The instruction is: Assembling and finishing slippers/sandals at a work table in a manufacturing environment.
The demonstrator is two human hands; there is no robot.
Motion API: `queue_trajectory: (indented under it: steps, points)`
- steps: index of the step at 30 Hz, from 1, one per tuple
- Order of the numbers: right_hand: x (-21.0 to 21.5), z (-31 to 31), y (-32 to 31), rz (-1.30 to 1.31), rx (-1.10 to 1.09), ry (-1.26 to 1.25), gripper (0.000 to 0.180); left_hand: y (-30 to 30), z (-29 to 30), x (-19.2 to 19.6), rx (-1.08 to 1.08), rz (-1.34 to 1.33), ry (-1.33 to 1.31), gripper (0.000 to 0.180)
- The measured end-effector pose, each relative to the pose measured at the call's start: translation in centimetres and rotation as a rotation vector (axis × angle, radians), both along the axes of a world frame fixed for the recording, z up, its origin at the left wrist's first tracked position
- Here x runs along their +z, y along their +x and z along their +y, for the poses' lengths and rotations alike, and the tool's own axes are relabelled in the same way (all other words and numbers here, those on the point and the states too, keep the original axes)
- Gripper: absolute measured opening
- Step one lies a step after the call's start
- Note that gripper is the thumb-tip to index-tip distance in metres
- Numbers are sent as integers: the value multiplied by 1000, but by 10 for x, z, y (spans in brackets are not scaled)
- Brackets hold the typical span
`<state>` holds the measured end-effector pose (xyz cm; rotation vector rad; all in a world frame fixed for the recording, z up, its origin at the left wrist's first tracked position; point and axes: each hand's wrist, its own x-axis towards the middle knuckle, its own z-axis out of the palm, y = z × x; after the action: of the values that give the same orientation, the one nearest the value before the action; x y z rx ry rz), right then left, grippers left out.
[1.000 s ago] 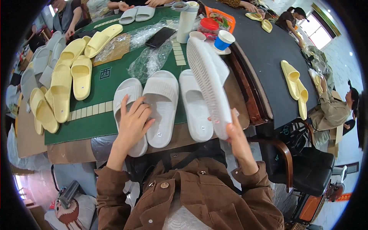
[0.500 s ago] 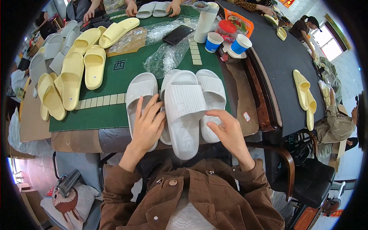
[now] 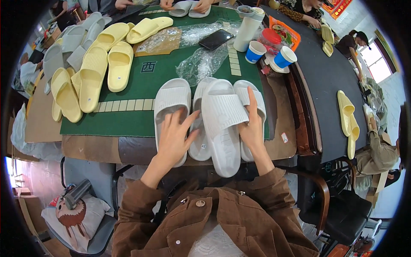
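Note:
Several pale grey slippers lie side by side at the near edge of the green mat [image 3: 128, 124]. My left hand [image 3: 174, 138] rests with its fingers spread on the leftmost grey slipper [image 3: 171, 96], and its fingertips touch the middle slipper [image 3: 198, 143]. A ribbed grey slipper [image 3: 222, 128] lies sole up across the middle ones, its heel hanging over the table edge. My right hand [image 3: 252, 128] grips its right side, with the forefinger stretched along the rightmost slipper [image 3: 244, 88].
Yellow slippers [image 3: 92, 77] and grey ones are lined up at the left. Crumpled plastic bags [image 3: 201, 64], a black phone [image 3: 215, 39], a white tumbler [image 3: 249, 29] and blue cups [image 3: 255, 51] stand behind. Other people's hands [image 3: 201, 5] work at the far edge. More yellow slippers [image 3: 347, 118] lie on the dark table at the right.
My right hand has swung the ribbed slipper down from upright and laid it flat over the middle slippers. My left hand has shifted right toward the middle slipper.

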<state>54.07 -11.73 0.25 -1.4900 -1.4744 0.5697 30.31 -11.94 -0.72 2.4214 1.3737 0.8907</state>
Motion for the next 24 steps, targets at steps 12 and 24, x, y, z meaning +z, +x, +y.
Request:
queue_trajectory:
  steps: [12,24]
  points:
    - [17,-1,77,-159,-186,-41,49,28,-5,-3,81,52,96,36]
    - [44,-66,125,7,-229,-142,47,34,-22,6,42,24,-20,45]
